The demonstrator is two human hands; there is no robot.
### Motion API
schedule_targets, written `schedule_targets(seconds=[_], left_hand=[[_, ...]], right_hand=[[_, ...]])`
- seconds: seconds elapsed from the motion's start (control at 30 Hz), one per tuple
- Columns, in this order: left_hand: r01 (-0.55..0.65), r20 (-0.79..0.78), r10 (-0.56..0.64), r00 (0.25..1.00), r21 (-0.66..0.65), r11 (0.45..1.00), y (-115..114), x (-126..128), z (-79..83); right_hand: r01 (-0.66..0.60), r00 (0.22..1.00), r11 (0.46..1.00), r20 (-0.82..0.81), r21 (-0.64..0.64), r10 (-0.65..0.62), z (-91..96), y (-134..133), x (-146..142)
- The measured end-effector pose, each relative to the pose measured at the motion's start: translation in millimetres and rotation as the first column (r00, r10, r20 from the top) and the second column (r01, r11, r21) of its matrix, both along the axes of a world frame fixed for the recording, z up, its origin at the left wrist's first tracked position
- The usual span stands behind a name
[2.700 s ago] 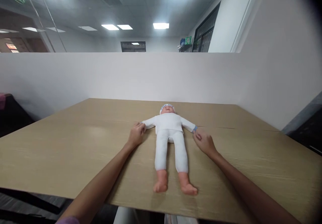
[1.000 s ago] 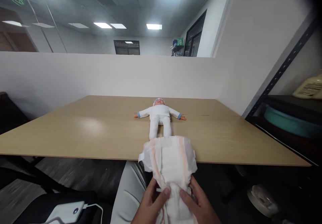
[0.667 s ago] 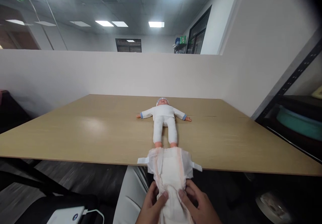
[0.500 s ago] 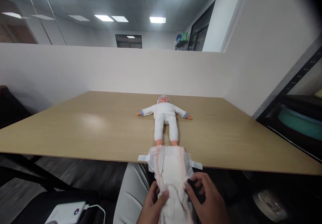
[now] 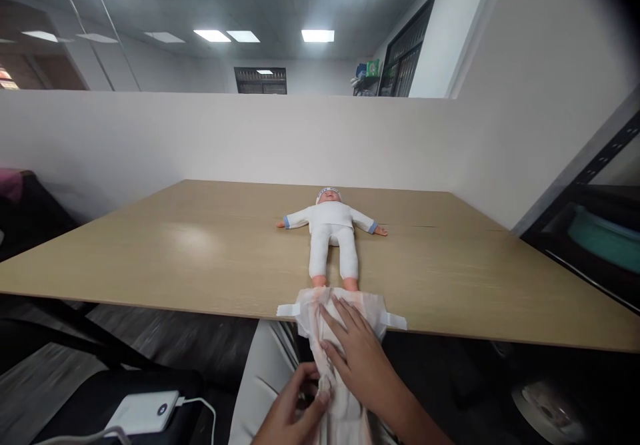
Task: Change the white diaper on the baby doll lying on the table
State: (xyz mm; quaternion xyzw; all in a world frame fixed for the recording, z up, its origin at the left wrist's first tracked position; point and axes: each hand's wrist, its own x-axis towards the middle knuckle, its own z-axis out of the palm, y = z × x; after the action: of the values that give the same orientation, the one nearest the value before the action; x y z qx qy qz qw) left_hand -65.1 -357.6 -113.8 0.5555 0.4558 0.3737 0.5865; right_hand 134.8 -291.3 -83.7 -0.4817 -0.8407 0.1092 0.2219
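An unfolded white diaper (image 5: pixel 307 315) lies partly on the table's near edge and hangs down over my lap, its two side tabs spread out. My right hand (image 5: pixel 353 348) rests flat on the upper part of its padding with fingers stretched out. Lower down, my left hand (image 5: pixel 295 405) pinches the diaper's left edge between thumb and fingers. Just beyond the diaper, a baby doll (image 5: pixel 330 222) in a white outfit and cap lies on its back, arms out, its feet close to the diaper's top edge.
The wooden table (image 5: pixel 225 252) runs back to a low white partition (image 5: pixel 250 135). A white power bank (image 5: pixel 145 412) with a cable lies on a black chair seat at lower left. To the right stands a black shelf (image 5: pixel 590 245) with a teal item.
My right hand has left the diaper's right edge and now lies flat on its upper padding. The left hand keeps its place at the left edge. The view has shifted slightly.
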Motion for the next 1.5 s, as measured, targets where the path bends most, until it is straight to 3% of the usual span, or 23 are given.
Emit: schedule_targets(seconds=[0.07,0.13,0.23,0.33,0.4,0.47,0.57,0.67,0.73,0.9,0.97,1.07,1.17,1.3,1.4,1.5], left_hand=[[0.087,-0.287,-0.028,0.958,0.196,0.977,9,-19,23.0],[0.165,-0.456,0.016,0.89,0.353,0.921,28,-32,48.0],[0.146,-0.519,0.24,0.821,0.596,0.79,78,-40,77.6],[0.249,-0.6,0.447,0.663,0.74,0.624,138,-36,90.8],[0.403,-0.687,0.456,0.567,0.713,0.574,175,-27,92.0],[0.589,-0.775,0.388,0.498,0.631,0.505,204,-14,90.3],[0.812,-0.874,0.256,0.412,0.48,0.332,233,5,87.9],[0.907,-0.915,0.202,0.348,0.383,0.173,249,20,88.0],[0.915,-0.912,0.194,0.361,0.387,0.118,257,25,88.4],[0.856,-0.852,0.15,0.502,0.514,0.053,269,33,87.8],[0.841,-0.841,0.094,0.533,0.539,0.051,274,38,91.5],[0.802,-0.801,-0.057,0.595,0.589,0.1,284,46,107.8],[0.734,-0.715,-0.171,0.678,0.647,0.206,295,53,135.2],[0.638,-0.61,-0.204,0.766,0.68,0.363,306,55,174.1],[0.572,-0.549,-0.2,0.812,0.678,0.461,312,51,194.6],[0.53,-0.526,-0.176,0.832,0.661,0.532,317,46,205.9]], right_hand=[[-0.005,1.0,1.0,0.01,0.011,0.005,-3.0,0,1],[-0.009,1.0,1.0,0.011,0.017,0.009,-3.0,0,1],[-0.017,1.0,0.999,0.006,0.032,0.016,-1.6,-1,1],[-0.017,1.0,0.998,0.008,0.055,0.016,-2.4,-1,0],[-0.013,1.0,0.998,0.013,0.062,0.012,-4.0,-1,1],[-0.006,1.0,0.998,0.014,0.062,0.005,-5.8,-1,1],[-0.007,1.0,0.998,0.014,0.067,0.006,-9.5,0,2],[-0.021,0.999,0.993,0.029,0.118,0.018,-16.2,4,3],[-0.037,0.999,0.985,0.041,0.169,0.03,-22.7,8,4],[-0.107,0.993,0.959,0.081,0.261,0.088,-43.4,22,11],[-0.125,0.989,0.958,0.112,0.257,0.099,-47.8,29,15],[-0.166,0.978,0.971,0.157,0.174,0.139,-39.2,39,21],[-0.175,0.97,0.984,0.17,-0.022,0.176,-11.4,54,26],[-0.136,0.978,0.965,0.128,-0.224,0.167,26.3,84,27],[-0.183,0.973,0.951,0.093,-0.248,0.211,33.2,116,26],[-0.192,0.972,0.961,0.099,-0.201,0.215,24.4,154,24]])
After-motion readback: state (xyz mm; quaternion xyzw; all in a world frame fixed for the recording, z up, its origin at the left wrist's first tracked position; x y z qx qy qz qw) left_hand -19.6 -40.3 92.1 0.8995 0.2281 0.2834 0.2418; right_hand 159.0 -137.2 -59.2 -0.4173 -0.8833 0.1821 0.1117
